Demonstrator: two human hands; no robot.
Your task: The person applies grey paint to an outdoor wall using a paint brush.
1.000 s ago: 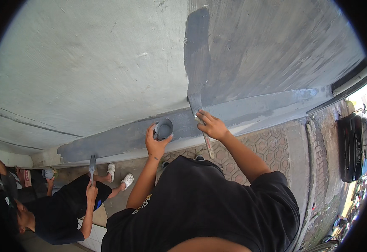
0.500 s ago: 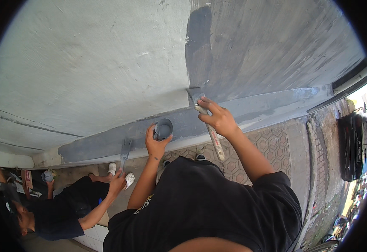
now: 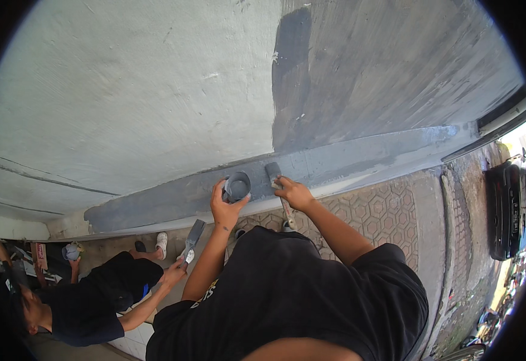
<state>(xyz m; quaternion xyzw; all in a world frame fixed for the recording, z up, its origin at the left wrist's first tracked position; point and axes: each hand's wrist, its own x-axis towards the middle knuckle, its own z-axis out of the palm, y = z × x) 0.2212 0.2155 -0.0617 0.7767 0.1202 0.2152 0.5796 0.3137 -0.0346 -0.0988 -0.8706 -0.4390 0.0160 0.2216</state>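
Note:
My left hand (image 3: pixel 225 210) is wrapped round a small cup of grey paint (image 3: pixel 237 187), its mouth facing up. Just right of it, my right hand (image 3: pixel 295 194) grips a paintbrush (image 3: pixel 272 171) near the base of its long pale handle. The brush's grey-coated bristles are over the grey-painted ledge (image 3: pixel 329 162) at the foot of the wall; whether they touch it I cannot tell. Above, the wall is pale and bare on the left (image 3: pixel 154 84), dark grey and streaky on the right (image 3: pixel 383 66). A darker, fresh-looking strip (image 3: pixel 289 90) lies along the boundary.
To my left a co-worker (image 3: pixel 88 307) in dark clothes holds another paintbrush (image 3: pixel 195 233) close to my left forearm, and a small container (image 3: pixel 70 251) in the other hand. Patterned paving (image 3: pixel 371 219) runs below the ledge. A black vehicle (image 3: pixel 504 210) stands at the far right.
My right hand and paintbrush have come down and left, from the wall's bottom edge to beside the paint cup. The co-worker's brush has moved off the ledge toward my left arm.

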